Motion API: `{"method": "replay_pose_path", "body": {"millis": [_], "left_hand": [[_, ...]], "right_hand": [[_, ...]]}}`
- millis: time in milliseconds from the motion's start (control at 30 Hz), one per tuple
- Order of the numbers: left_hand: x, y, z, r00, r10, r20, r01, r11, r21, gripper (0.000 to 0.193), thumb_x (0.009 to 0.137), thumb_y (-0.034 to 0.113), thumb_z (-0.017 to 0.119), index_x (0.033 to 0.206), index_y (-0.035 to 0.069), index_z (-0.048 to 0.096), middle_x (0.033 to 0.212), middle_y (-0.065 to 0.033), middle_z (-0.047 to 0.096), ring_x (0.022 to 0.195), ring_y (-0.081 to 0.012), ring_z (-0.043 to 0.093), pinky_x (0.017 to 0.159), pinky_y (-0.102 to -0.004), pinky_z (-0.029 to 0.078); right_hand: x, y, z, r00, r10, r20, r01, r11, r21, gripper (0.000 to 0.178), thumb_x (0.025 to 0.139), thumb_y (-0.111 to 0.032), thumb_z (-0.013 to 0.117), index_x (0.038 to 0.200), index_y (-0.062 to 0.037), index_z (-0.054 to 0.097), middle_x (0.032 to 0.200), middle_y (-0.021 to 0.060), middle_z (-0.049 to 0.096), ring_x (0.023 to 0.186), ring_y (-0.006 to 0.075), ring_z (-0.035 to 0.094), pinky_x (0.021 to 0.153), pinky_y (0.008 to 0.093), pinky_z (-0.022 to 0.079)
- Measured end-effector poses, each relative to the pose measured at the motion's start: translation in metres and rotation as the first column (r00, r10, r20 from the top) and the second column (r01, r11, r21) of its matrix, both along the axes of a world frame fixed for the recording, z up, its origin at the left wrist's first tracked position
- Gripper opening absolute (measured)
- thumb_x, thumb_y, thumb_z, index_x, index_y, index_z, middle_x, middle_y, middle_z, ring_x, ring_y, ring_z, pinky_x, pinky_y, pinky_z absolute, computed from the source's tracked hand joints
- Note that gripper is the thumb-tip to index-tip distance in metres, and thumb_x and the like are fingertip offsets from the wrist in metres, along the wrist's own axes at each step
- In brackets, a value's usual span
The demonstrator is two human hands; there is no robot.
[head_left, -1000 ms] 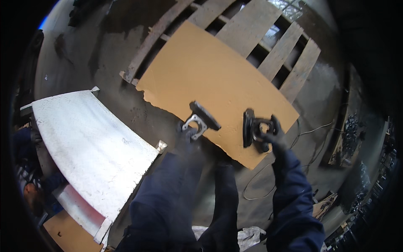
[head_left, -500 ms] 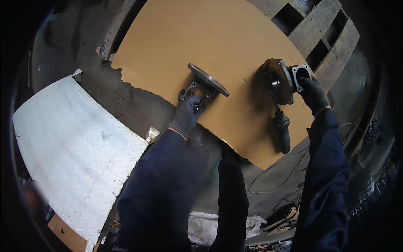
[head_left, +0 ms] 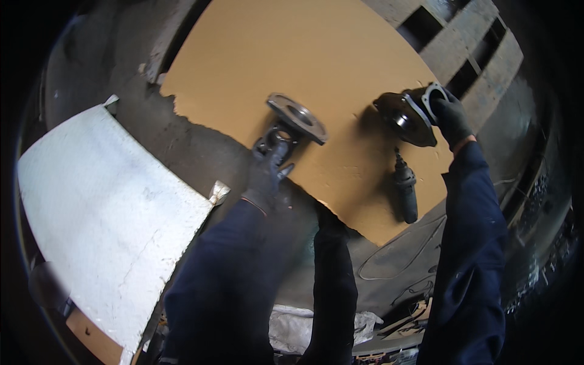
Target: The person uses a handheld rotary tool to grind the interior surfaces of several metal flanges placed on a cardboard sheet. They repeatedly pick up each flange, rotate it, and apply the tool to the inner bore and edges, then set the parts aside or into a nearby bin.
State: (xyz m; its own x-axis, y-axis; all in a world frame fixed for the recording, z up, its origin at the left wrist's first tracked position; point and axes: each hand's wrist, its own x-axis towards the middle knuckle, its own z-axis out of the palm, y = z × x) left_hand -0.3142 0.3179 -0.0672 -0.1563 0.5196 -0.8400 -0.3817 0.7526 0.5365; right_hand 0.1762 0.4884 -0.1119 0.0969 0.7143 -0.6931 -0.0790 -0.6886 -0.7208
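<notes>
A dark metal flanged housing [head_left: 298, 118], with a round ring flange and a smaller end flange, stands tilted over the cardboard. My gloved left hand [head_left: 266, 167] is at its smaller end, slightly blurred; fingers and thumb are spread, the fingertips touching or very near the metal. My gloved right hand [head_left: 451, 118] grips the square flange of a second metal housing [head_left: 404, 120], whose wide round opening faces left. Just below that housing, a dark handheld power tool [head_left: 406, 191] lies on the cardboard, its narrow tip pointing up toward it.
The brown cardboard sheet [head_left: 274, 48] with a torn left edge lies beneath the parts. A wooden pallet [head_left: 468, 33] shows at upper right. At left is a pale tread-plate metal surface [head_left: 115, 213]. A thin cable [head_left: 398, 267] and crumpled whitish plastic [head_left: 292, 328] lie lower down.
My left fingers have loosened and spread, and the left housing has tipped so its ring opening shows more. The right housing has turned and moved slightly up-left in my right hand.
</notes>
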Motion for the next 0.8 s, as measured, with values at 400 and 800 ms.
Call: {"method": "replay_pose_path", "body": {"millis": [400, 800], "left_hand": [[-0.048, -0.203, 0.363, 0.939, 0.183, 0.290, -0.208, 0.976, 0.058, 0.048, 0.111, 0.010, 0.066, 0.156, 0.003, 0.052, 0.160, -0.0182, 0.055, 0.138, -0.0238, 0.064, 0.109, -0.0422, 0.060], [-0.220, -0.442, 0.591, 0.558, 0.830, -0.016, -0.815, 0.552, 0.178, 0.033, 0.107, 0.009, 0.075, 0.138, -0.002, 0.068, 0.117, -0.0183, 0.080, 0.101, -0.0254, 0.081, 0.090, -0.0387, 0.066]], "right_hand": [[-0.007, -0.175, 0.149, 0.960, -0.039, 0.277, -0.021, 0.978, 0.208, 0.072, 0.106, -0.014, 0.074, 0.168, -0.0065, 0.038, 0.139, 0.0098, 0.057, 0.113, 0.0162, 0.057, 0.092, 0.0298, 0.051], [-0.357, -0.440, 0.470, 0.555, 0.832, 0.009, -0.780, 0.523, -0.344, 0.046, 0.103, -0.007, 0.073, 0.147, -0.0051, 0.062, 0.117, 0.0098, 0.071, 0.109, 0.0231, 0.068, 0.096, 0.0390, 0.056]]}}
